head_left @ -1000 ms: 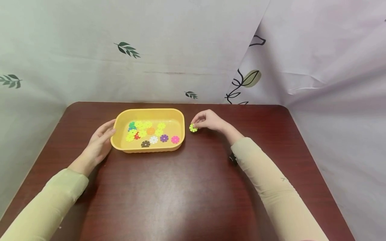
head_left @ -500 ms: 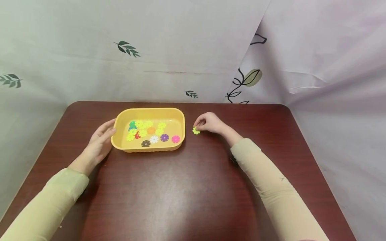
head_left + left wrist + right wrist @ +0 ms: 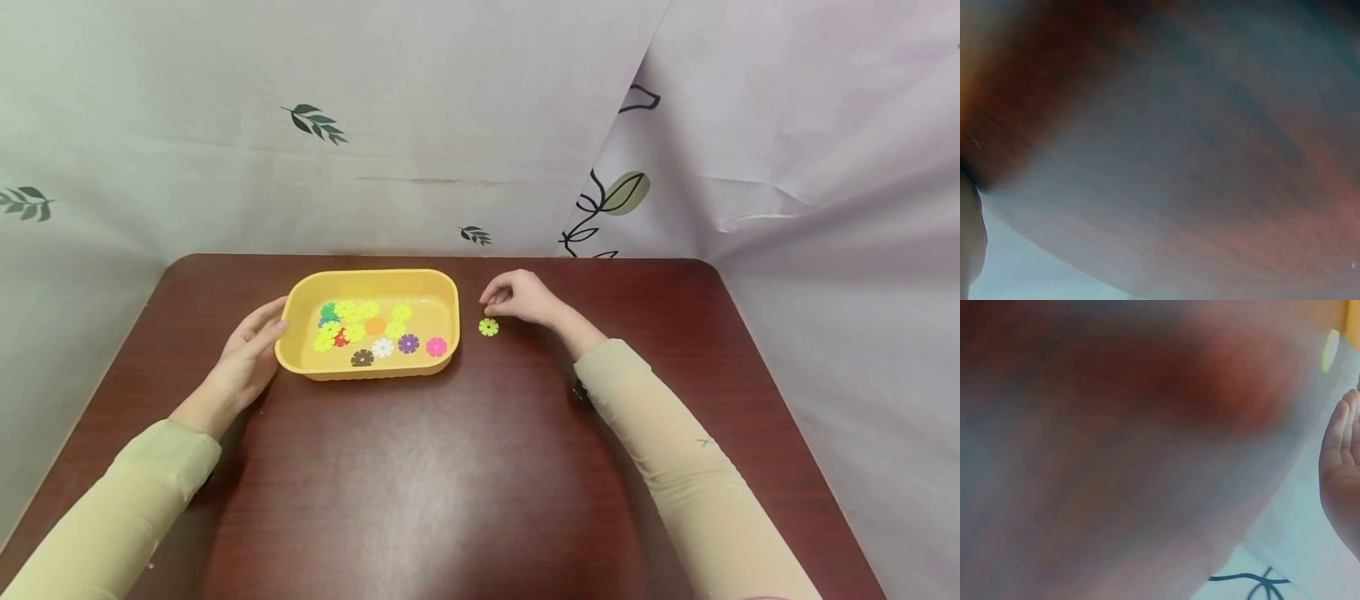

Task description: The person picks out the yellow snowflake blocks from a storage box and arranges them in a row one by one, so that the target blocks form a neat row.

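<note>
A yellow plastic tub (image 3: 367,372) stands toward the back of the table, with several flower-shaped notched discs in it. My left hand (image 3: 243,358) holds the tub's left end, its thumb at the rim; the other fingertips are partly hidden. Right of the tub, a yellow-green flower disc (image 3: 488,327) lies flat on the table. My right hand (image 3: 521,298) hovers just above and behind this disc, thumb and fingers slightly apart and holding nothing. In the right wrist view the disc (image 3: 1330,351) shows apart from the fingers (image 3: 1335,434). The left wrist view is mostly blur.
The dark reddish-brown table (image 3: 420,483) has rounded back corners. Behind it hangs a pale cloth (image 3: 420,125) with leaf prints, and more cloth (image 3: 832,208) hangs along the right side. A small dark object (image 3: 580,392) shows under the right sleeve.
The yellow-green disc has shifted slightly right and toward me, and my right hand has let go of it and lifted a little away. My left hand and the tub stay in place.
</note>
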Motion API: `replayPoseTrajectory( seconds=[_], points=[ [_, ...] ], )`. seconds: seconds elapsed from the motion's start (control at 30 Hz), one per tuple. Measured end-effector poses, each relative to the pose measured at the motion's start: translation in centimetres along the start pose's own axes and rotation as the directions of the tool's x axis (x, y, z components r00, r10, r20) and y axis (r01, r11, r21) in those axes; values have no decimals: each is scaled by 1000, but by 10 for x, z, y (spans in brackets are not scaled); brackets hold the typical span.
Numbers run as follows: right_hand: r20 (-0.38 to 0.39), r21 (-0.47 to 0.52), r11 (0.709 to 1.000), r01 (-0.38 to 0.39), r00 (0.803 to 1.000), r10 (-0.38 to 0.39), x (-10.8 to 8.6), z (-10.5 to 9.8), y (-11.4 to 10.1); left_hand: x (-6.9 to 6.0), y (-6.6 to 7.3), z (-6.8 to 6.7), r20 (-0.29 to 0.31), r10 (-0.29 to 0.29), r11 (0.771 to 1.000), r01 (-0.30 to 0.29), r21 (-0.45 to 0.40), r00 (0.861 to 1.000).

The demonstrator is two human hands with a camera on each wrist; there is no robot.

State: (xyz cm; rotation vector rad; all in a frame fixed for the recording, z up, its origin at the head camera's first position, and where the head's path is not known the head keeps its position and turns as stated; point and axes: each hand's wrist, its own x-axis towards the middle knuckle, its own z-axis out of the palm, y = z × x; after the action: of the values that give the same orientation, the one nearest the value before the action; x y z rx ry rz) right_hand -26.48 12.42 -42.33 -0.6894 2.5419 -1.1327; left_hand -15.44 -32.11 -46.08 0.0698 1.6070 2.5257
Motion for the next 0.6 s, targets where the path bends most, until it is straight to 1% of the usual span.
replayPoseTrajectory(
  seconds=[0.1,0.3,0.43,0.6],
  points=[
    [-18,7,1000,13,1000,-13,4,-6,-11,0,0,0,-2,3,1000,-3,-3,1000],
    [-28,31,998,55,998,-54,15,-13,-39,0,1,-1,-4,3,1000,-3,-17,1000],
    [-25,40,996,82,996,-81,24,-11,-58,0,1,-1,-4,1,1000,-1,-17,1000],
    [0,34,994,106,994,-106,37,-1,-76,0,1,0,-1,4,1000,-4,-16,1000]
  ],
)
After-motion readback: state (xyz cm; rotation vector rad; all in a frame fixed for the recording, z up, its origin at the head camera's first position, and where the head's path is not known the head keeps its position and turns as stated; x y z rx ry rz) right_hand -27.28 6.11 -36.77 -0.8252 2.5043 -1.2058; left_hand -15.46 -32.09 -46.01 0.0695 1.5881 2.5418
